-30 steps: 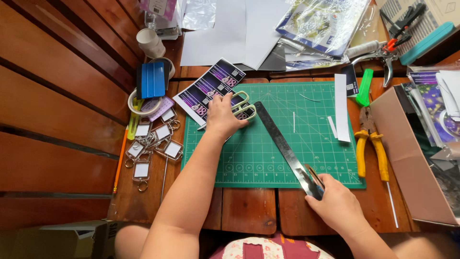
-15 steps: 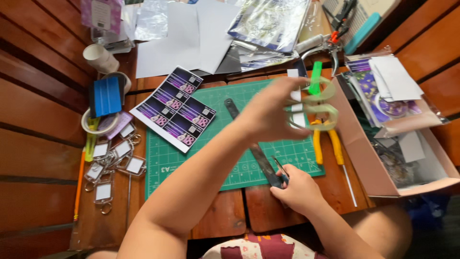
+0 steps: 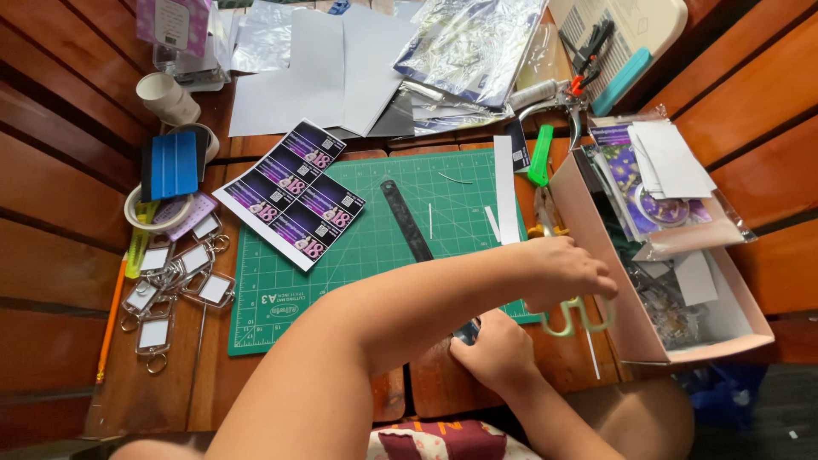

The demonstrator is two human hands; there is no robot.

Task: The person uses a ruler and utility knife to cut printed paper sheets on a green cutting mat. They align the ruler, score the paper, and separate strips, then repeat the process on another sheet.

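r hand (image 3: 501, 353) sits nearest, at the bench (image 3: 213, 383) edge, grip closed on the near end of a dark steel ruler (image 3: 409, 226) that runs diagonally up across the green cutting mat (image 3: 358, 255). l hand (image 3: 567, 273) crosses over it to the right, fingers curled shut round pale green scissors (image 3: 573, 315), handles hanging just beside the pink cardboard box (image 3: 613, 255). on the mat's left corner lies a sheet of purple printed cards (image 3: 291, 192). left of mat: clear keychain frames (image 3: 175, 273), blue squeegee (image 3: 173, 164) on a tape roll. far side: grey paper sheets (image 3: 328, 68), pliers.
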